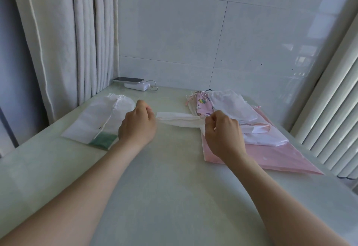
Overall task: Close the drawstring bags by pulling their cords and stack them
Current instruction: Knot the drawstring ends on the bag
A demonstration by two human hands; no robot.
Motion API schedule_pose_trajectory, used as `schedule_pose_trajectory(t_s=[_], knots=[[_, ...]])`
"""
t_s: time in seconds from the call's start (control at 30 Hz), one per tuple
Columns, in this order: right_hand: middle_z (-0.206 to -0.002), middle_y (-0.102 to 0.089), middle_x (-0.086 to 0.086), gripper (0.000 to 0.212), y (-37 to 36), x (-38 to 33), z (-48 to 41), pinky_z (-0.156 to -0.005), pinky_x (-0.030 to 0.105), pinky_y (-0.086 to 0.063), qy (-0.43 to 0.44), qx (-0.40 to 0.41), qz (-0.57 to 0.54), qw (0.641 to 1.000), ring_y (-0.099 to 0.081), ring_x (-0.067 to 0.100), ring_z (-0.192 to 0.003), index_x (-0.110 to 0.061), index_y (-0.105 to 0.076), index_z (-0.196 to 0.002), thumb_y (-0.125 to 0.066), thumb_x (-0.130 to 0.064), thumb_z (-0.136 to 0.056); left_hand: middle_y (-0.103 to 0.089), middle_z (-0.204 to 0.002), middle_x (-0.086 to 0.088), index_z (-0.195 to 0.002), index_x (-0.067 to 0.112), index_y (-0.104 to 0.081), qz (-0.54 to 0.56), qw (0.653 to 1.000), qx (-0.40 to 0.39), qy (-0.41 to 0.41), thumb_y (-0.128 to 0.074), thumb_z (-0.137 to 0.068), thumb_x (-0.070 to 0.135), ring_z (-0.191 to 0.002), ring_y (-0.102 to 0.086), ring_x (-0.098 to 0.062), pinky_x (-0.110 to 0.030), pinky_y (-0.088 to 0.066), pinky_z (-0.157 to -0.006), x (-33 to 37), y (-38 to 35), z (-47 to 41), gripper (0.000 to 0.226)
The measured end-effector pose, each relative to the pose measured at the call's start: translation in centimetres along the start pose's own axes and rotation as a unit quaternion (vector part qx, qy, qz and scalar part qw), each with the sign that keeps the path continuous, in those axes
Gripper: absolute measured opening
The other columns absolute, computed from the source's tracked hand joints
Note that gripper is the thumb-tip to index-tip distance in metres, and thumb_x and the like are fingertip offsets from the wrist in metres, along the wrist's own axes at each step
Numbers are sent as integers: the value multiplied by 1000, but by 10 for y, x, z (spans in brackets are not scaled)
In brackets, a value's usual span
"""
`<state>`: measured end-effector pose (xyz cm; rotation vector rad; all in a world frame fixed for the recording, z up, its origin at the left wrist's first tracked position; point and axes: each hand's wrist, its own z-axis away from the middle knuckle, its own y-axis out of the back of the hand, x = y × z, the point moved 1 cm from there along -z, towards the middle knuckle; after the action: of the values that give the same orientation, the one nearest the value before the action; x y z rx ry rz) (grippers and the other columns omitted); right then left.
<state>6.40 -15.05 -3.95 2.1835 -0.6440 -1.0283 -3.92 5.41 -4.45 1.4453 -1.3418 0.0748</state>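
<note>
The left hand (137, 124) and the right hand (222, 132) are each gripping one end of a white bag (179, 122), holding it stretched between them over the table (174, 187), just beside a pile of bags (249, 116). A cinched bag (93, 122) is lying to the left.

Left hand (137, 123) and right hand (222, 132) grip the ends of a white bag (178, 121). Closed bag (96, 122) at 9 o'clock; pile (251, 127) at 3 o'clock.

Closed bag (100, 118) left, pile (242, 122) right
</note>
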Motion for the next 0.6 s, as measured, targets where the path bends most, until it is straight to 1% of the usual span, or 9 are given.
schedule_pose_trajectory(t_s=[0.07, 0.13, 0.2, 0.27, 0.37, 0.4, 0.47, 0.53, 0.6], knots=[[-76, -68, 7, 31, 1, -4, -1, -69, 44, -50, -65, -19, -127, 990, -62, 33, -78, -5, -60, -82, -45, -25, -101, -61, -86, -10, -80, 13, -52, -10, 1000, 8, 9, -35, -106, 37, -88, -52, -39, -40, -41, -74, 0, 1, -2, 39], [-79, -71, 7, 37, 4, -9, -1, -74, 43, -54, -147, -38, -301, 941, -67, 28, -75, -4, -60, -78, -46, -25, -104, -57, -75, -10, -65, 14, -48, -22, 1000, 6, 19, -37, -105, 43, -83, -53, -41, -38, -38, -71, 0, 0, -1, 51], [-80, -69, 9, 39, 7, -14, 0, -70, 37, -53, -213, -40, -436, 874, -66, 23, -73, -7, -61, -76, -50, -28, -107, -58, -74, -10, -62, 14, -48, -23, 999, 7, 33, -39, -103, 48, -79, -54, -40, -38, -39, -69, -2, 0, 0, 54], [-81, -72, 9, 42, 9, -16, 0, -72, 33, -57, -251, -15, -508, 824, -71, 19, -75, -7, -65, -75, -56, -35, -106, -57, -69, -9, -61, 12, -44, -4, 999, 1, 35, -43, -103, 48, -74, -53, -38, -37, -39, -65, -3, 0, -1, 55], [-99, -80, 5, 39, 10, -17, -1, -76, 31, -60, -272, -5, -587, 763, -76, 18, -81, -5, -74, -95, -60, -40, -104, -44, -59, -3, -63, 15, -36, 70, 995, -37, 56, -46, -103, 45, -61, -44, -29, -36, -33, -58, -6, -2, -3, 51], [-105, -80, 3, 38, 9, -17, -1, -76, 31, -59, -272, -12, -608, 746, -76, 17, -82, -5, -75, -104, -61, -40, -104, -40, -58, -2, -66, 16, -36, 134, 986, -59, 82, -44, -103, 44, -57, -39, -27, -34, -31, -56, -6, -3, -4, 47], [-113, -79, 1, 34, 10, -17, 0, -74, 28, -56, -258, -38, -635, 728, -74, 15, -79, -7, -75, -115, -61, -36, -105, -31, -55, 1, -75, 20, -36, 290, 937, -99, 168, -38, -103, 36, -50, -28, -21, -29, -26, -53, -1, -4, -5, 33], [-116, -77, 2, 28, 10, -16, 1, -69, 26, -51, -233, -67, -633, 735, -69, 14, -74, -8, -75, -119, -60, -27, -105, -25, -54, 4, -77, 23, -32, 380, 885, -121, 241, -32, -97, 24, -47, -18, -17, -27, -22, -51, 6, 1, -4, 20], [-110, -77, 2, 23, 8, -15, 2, -66, 26, -48, -226, -72, -617, 751, -64, 15, -72, -9, -76, -116, -62, -22, -104, -20, -56, 4, -76, 25, -30, 433, 851, -121, 271, -29, -91, 19, -49, -14, -16, -27, -20, -51, 12, 6, -3, 16]])
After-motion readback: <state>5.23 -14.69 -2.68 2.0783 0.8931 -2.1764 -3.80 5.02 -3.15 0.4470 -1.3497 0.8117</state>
